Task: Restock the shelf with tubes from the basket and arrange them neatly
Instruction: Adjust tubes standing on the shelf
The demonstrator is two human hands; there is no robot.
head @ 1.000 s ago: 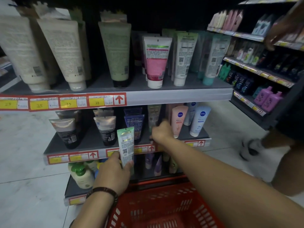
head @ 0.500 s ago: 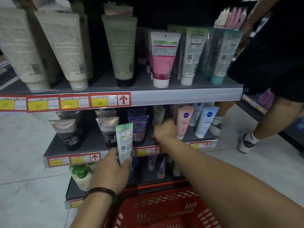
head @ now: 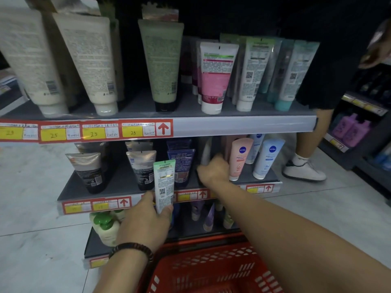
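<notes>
tube (head: pixel 164 187) upright in my left hand (head: pixel 146 220), gripped; shelf gap just right, where my right hand (head: pixel 212 171) grips pale tube (head: pixel 206 153).

The basket (head: pixel 211 269) sits nearest, below and in front of the shelving. On the middle shelf (head: pixel 118 185), tubes stand in rows running front to back. The left hand (head: pixel 146 220) is in front of that shelf's edge, holding a tube (head: pixel 164 185) upright before the price strip (head: pixel 95 206). Right of it, the right hand (head: pixel 212 170) reaches onto the shelf, touching a tube (head: pixel 206 153) just left of the Nivea tubes (head: pixel 241 157). Above, the top shelf (head: pixel 243 125) carries larger tubes standing on their caps. Below, bottles (head: pixel 105 225) stand at the left of the bottom shelf. A second person's leg (head: pixel 306 140) is at the far right.
</notes>
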